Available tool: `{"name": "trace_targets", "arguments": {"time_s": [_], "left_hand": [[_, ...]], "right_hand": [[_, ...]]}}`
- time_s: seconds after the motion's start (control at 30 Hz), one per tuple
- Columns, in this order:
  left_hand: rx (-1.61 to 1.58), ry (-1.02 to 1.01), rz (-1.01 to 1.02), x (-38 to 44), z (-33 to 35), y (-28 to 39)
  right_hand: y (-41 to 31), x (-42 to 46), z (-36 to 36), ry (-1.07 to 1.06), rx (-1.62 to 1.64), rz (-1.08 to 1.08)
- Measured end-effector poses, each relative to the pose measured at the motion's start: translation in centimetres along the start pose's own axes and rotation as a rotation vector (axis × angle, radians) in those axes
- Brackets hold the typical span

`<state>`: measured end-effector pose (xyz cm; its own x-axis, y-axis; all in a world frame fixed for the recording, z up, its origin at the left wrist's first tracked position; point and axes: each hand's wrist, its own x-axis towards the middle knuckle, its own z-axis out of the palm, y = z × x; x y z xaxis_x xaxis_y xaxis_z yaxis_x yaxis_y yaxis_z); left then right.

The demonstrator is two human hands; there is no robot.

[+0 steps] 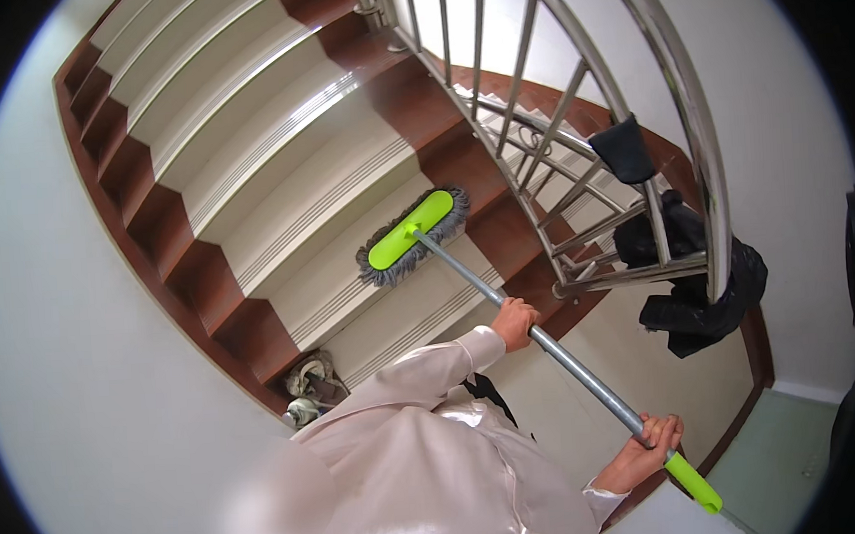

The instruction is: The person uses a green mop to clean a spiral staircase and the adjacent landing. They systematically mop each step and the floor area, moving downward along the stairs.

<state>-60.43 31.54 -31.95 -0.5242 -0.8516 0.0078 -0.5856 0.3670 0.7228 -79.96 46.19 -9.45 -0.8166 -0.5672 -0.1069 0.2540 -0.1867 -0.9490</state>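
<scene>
A flat dust mop has a bright green plate (397,241) ringed by a grey chenille pad (458,206). Its pad lies across a low step of the staircase, near the dark red band on the railing side. From the plate a grey metal pole (585,376) slants down to the right and ends in a green grip (694,483). My left hand (515,323) is wrapped around the middle of the pole. Lower down, my right hand (644,450) holds the pole just above the green grip.
Cream stair treads (309,230) with grooved edges climb to the upper left. A stainless steel railing (709,180) stands at right, with a dark pad (623,149) and a black plastic bag (712,303) on it. Bagged items (316,380) sit at the wall on the left.
</scene>
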Motion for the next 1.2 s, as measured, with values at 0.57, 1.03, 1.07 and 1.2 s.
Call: {"name": "trace_targets", "arguments": {"time_s": [0.57, 1.03, 1.07, 1.2], "left_hand": [[0.159, 0.064, -0.402, -17.6, -5.2, -8.3], [0.132, 0.206, -0.243, -20.4, -9.6, -7.4], [0.214, 0.121, -0.311, -21.9, -10.0, -8.7], [0.200, 0.171, -0.212, -27.4, -11.7, -10.1]], "right_hand": [[5.8, -7.3, 4.0, -0.469, 0.089, 0.247], [1.2, -13.9, 6.1, -0.923, -0.076, 0.004], [1.7, -15.4, 6.3, -0.968, -0.122, 0.021], [2.8, -18.0, 4.7, -1.274, -0.085, 0.060]]}}
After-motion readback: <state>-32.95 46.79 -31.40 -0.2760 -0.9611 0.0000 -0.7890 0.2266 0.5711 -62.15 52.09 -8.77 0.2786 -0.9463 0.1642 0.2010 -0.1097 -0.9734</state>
